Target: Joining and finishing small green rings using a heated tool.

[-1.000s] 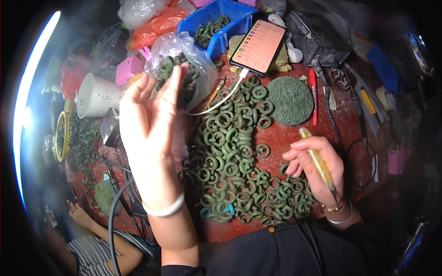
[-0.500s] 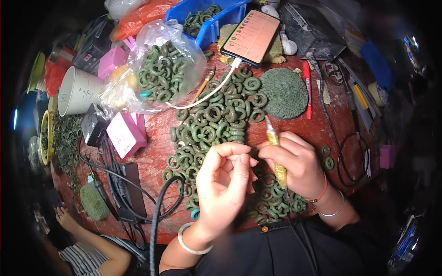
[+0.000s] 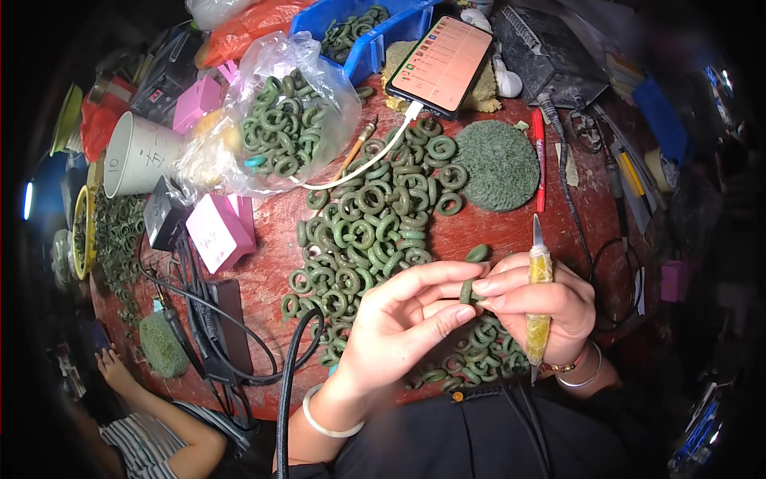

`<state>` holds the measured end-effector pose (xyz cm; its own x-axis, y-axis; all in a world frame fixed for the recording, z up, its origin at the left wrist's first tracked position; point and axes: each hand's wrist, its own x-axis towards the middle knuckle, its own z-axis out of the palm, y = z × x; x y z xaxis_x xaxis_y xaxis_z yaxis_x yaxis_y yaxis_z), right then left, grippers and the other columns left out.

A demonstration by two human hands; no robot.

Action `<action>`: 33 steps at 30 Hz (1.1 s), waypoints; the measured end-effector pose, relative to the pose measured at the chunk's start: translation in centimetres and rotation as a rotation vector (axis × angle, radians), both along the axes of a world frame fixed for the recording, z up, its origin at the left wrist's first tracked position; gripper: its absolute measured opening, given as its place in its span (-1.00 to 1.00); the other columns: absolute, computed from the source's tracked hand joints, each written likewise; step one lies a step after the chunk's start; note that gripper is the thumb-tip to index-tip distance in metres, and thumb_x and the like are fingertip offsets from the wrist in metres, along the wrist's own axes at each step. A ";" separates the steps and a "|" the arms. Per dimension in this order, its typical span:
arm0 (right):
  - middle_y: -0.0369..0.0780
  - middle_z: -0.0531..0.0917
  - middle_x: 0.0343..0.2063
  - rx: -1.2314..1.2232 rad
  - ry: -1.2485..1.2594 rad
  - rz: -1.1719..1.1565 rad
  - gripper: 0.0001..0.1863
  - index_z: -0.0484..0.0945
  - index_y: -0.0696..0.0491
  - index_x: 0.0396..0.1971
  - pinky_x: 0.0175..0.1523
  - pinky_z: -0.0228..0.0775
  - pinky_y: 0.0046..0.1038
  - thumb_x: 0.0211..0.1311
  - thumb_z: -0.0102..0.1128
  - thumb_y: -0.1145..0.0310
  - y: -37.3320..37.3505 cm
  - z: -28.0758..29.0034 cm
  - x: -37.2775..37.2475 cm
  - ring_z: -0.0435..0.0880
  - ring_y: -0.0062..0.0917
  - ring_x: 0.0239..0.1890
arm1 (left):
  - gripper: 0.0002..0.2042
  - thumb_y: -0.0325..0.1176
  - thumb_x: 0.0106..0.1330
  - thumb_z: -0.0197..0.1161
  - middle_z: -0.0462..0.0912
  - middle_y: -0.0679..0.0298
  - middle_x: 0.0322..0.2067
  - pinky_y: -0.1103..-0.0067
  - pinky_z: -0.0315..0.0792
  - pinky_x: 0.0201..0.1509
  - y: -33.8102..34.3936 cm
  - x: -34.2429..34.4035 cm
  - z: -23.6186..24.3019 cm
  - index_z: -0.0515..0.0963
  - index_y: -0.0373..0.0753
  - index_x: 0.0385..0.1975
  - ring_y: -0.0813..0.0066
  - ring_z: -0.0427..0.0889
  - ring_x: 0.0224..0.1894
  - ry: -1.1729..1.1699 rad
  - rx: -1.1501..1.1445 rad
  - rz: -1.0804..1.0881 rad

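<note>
Between its thumb and fingertips my left hand (image 3: 407, 311) pinches a small dark green ring (image 3: 467, 290), partly hidden by the fingers. A green rounded piece (image 3: 478, 254) shows just beyond the index finger; I cannot tell whether it belongs to the same ring. My right hand (image 3: 562, 299) grips a craft knife (image 3: 539, 299) with a yellow taped handle, its blade pointing away from me. Right fingertips touch the ring's side. Beyond my left hand spreads a pile of green rings (image 3: 371, 199); a smaller heap of rings (image 3: 483, 351) lies under my hands, near my lap.
A round green scouring pad (image 3: 496, 165) and a red pen (image 3: 538, 160) lie beyond my right hand. Farther back are a phone (image 3: 439, 64) on a white cable, a blue bin (image 3: 371, 56) and a plastic bag of rings (image 3: 299, 120). Black cables (image 3: 287, 375) loop at left, near another person's arm (image 3: 159, 415).
The hands have come together around a green ring that was not visible before. My right hand has moved right, and the knife now stands more upright.
</note>
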<state>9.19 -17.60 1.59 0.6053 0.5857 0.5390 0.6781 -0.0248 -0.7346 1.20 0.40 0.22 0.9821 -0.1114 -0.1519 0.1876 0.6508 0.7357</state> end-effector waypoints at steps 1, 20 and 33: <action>-0.07 0.71 -0.39 0.000 -0.001 -0.002 -0.71 0.50 0.14 -0.34 -0.22 0.59 -0.35 -0.04 0.42 0.67 0.0 0.0 0.0 0.71 -0.31 -0.34 | -0.60 -0.69 0.32 0.14 0.54 0.06 0.04 0.51 0.48 0.21 0.0 0.1 0.0 0.36 -0.50 0.17 0.37 0.56 0.09 -0.001 0.000 -0.002; -0.13 0.70 -0.39 -0.022 0.204 -0.114 -0.73 0.50 0.17 -0.31 -0.17 0.57 -0.40 0.02 0.41 0.63 -0.4 0.5 -0.4 0.71 -0.38 -0.32 | -0.65 -0.66 0.35 0.12 0.51 0.09 0.08 0.53 0.51 0.15 0.3 -0.2 -0.5 0.41 -0.47 0.13 0.41 0.56 0.06 0.011 0.017 -0.052; -0.18 0.45 -0.48 -0.595 0.006 -0.088 -0.74 0.52 0.11 -0.32 -0.26 0.37 -0.29 -0.07 0.34 0.57 -0.5 0.7 -0.1 0.51 -0.26 -0.38 | -0.63 -0.83 0.20 0.14 0.47 0.06 0.03 0.53 0.50 0.15 -0.4 -0.2 -0.3 0.37 -0.41 0.00 0.40 0.53 0.08 -0.072 0.201 0.115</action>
